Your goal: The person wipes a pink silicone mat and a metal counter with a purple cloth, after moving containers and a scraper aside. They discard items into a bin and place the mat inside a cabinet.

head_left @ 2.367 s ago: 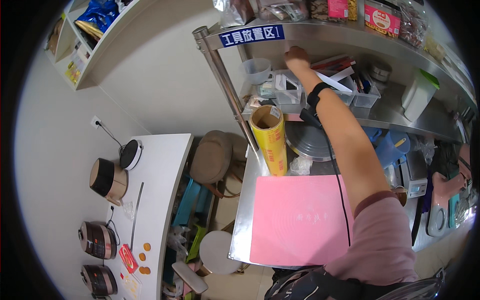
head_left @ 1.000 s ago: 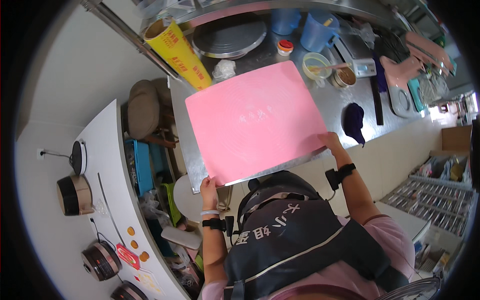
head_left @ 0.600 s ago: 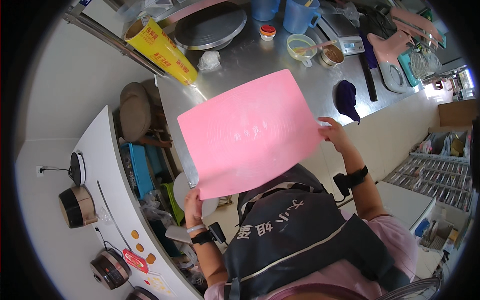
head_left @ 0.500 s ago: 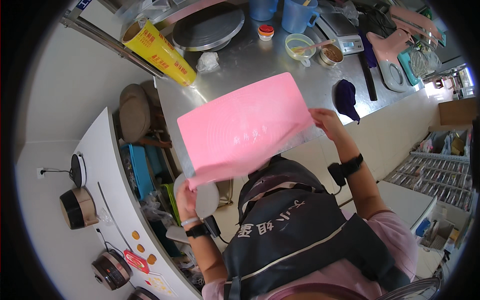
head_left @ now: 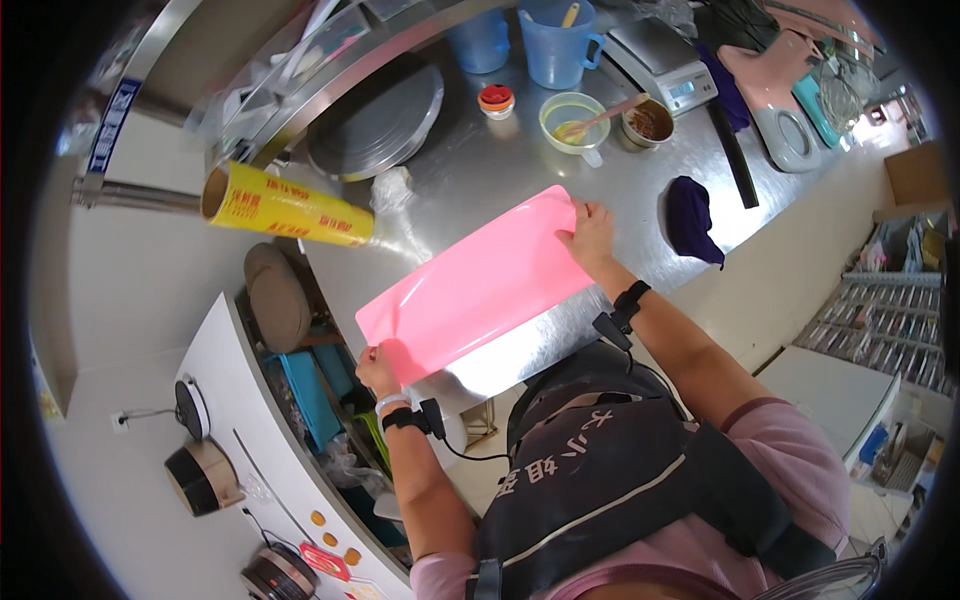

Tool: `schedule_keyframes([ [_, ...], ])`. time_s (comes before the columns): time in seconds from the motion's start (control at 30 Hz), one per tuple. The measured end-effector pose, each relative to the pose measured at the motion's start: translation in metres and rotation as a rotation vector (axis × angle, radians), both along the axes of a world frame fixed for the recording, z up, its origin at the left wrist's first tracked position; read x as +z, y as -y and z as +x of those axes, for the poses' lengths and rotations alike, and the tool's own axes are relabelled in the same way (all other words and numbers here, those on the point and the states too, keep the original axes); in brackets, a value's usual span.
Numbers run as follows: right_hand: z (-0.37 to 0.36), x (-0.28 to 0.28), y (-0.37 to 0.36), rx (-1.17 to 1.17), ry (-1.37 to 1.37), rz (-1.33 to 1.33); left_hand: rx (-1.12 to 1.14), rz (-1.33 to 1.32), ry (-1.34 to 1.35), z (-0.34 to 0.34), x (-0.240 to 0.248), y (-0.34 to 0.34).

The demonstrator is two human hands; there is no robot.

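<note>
A pink silicone baking mat (head_left: 470,285) lies folded over on the steel table, its plain side showing. At its lower left corner, my left hand (head_left: 378,370) grips the edge with curled fingers. My right hand (head_left: 590,238) holds the upper right end, thumb on top of the mat and fingers over the rim. What lies under the fold is hidden.
Left stands a yellow film roll (head_left: 290,205) beside crumpled plastic (head_left: 392,188) and a round turntable (head_left: 385,120). Farther back are a batter bowl (head_left: 575,118), a brown-filled cup (head_left: 648,125), a blue jug (head_left: 558,50) and a scale (head_left: 665,65). A purple cloth (head_left: 692,220) lies right.
The mat has gone from spread out with its printed side showing to folded over, plain side up. Both hands moved; the right one went left and inward. The view has shifted.
</note>
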State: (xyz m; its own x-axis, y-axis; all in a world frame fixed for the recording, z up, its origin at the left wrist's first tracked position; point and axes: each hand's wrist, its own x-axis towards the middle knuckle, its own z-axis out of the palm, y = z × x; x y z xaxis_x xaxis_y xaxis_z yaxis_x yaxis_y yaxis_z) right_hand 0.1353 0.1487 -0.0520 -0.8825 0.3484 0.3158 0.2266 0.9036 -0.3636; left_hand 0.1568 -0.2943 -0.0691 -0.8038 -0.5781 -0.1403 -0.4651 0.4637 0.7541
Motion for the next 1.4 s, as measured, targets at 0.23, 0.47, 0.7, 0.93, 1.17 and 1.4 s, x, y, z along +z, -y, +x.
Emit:
schedule_keyframes([
  [0.23, 0.029, 0.004, -0.003, -0.117, 0.359, -0.532, -0.208, 0.254, 0.082, -0.001, -0.002, 0.027],
  [0.47, 0.165, 0.053, -0.009, -0.223, 0.267, -0.621, -0.596, 0.366, -0.066, 0.016, 0.058, -0.033],
  [0.7, 0.363, 0.069, -0.004, -0.561, 0.018, -0.881, -1.137, 0.391, -0.050, 0.069, 0.074, -0.157],
  [0.93, 0.577, 0.104, 0.015, -1.053, -0.156, -0.743, -1.902, 0.367, 0.085, 0.218, 0.040, -0.336],
  [1.17, 0.699, 0.104, 0.064, -1.326, 0.147, -0.691, -2.462, 0.039, 0.587, 0.413, -0.054, -0.427],
  [1.4, 0.757, 0.049, 0.081, -1.423, 0.114, -0.558, -2.529, -0.161, 0.909, 0.558, -0.169, -0.415],
])
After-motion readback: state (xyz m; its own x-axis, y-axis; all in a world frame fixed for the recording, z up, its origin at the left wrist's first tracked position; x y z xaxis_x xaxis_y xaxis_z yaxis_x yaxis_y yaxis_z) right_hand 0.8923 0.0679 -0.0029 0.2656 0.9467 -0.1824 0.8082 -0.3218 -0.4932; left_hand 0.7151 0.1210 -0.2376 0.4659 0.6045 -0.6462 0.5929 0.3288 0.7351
